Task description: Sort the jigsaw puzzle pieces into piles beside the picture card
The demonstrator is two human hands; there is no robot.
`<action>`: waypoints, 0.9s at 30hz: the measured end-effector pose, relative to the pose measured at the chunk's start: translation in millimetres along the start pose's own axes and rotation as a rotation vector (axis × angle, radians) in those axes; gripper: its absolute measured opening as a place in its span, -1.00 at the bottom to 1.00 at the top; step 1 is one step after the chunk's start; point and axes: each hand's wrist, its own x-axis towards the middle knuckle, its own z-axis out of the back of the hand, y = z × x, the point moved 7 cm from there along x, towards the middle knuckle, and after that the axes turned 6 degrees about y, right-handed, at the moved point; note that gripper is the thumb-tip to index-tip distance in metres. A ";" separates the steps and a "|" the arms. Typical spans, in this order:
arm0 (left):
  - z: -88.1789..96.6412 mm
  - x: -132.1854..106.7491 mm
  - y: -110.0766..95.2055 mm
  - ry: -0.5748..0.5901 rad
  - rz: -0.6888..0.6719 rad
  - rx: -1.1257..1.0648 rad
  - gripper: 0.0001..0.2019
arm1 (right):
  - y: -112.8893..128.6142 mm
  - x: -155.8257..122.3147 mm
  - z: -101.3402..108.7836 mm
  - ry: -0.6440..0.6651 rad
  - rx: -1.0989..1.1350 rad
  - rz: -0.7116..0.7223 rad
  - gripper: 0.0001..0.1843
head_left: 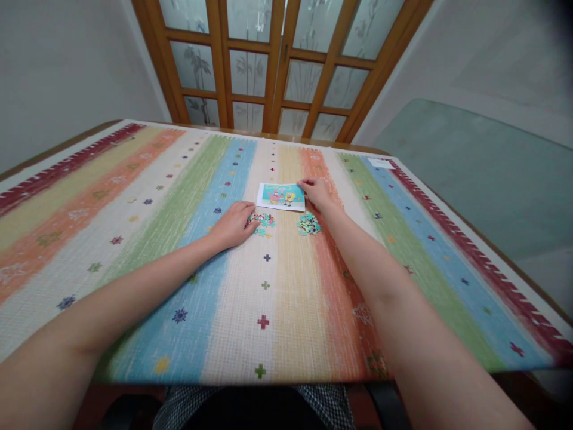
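White-bordered, the cartoon card point(283, 197) lies at the middle of the striped tablecloth point(298, 286), beyond the left jigsaw pile point(265, 222) and the right jigsaw pile point(308, 224). We find the right hand point(317, 192) pinching its far right corner; the left hand point(233, 225) rests at the left pile, fingers loosely curved, and we cannot tell whether they grip a piece. We judge the card light, thin and easily creased, best held by its edges; the pieces, stiff and small, suit fingertips.
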 end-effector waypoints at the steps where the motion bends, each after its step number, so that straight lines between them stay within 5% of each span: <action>1: -0.1 -0.2 -1.2 0.013 -0.004 0.011 -0.50 | -1.7 -2.0 0.0 -0.011 -0.010 0.009 -0.76; 27: 5.0 -0.8 -14.7 -0.016 -0.181 -0.049 -0.59 | -9.6 -11.3 9.0 -0.123 -0.027 0.103 -0.74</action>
